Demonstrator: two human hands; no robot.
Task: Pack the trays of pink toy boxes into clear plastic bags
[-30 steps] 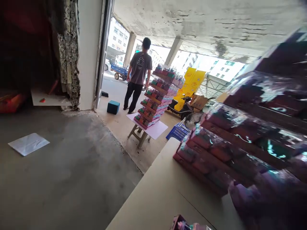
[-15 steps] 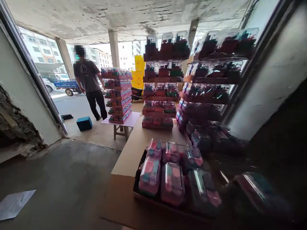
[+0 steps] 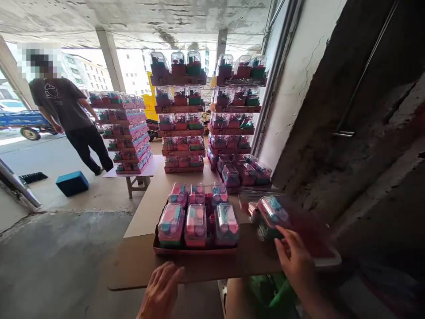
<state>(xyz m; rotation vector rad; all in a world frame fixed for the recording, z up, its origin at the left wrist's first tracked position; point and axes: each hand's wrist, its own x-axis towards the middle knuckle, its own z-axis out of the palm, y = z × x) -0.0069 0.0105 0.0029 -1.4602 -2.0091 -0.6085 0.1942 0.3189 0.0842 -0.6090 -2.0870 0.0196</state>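
My left hand hovers by the near edge of the cardboard-covered table, fingers loosely bent and apart, holding nothing. At the right, my right hand has its thumb and forefinger apart. Its forefinger tip meets or nearly meets the near end of a toy truck with a clear domed cover and dark wheels; contact is hard to tell. Left of the truck, a shallow display tray holds two rows of similar clear-topped pink, teal and green toys.
Tall stacks of filled trays stand behind, with another stack on a small table. A person stands at the left near a blue box. A rough wall bounds the right side.
My view has swung to the right, so the stacks and the person sit farther left. Both my hands have come into view, and the picture is sharper.
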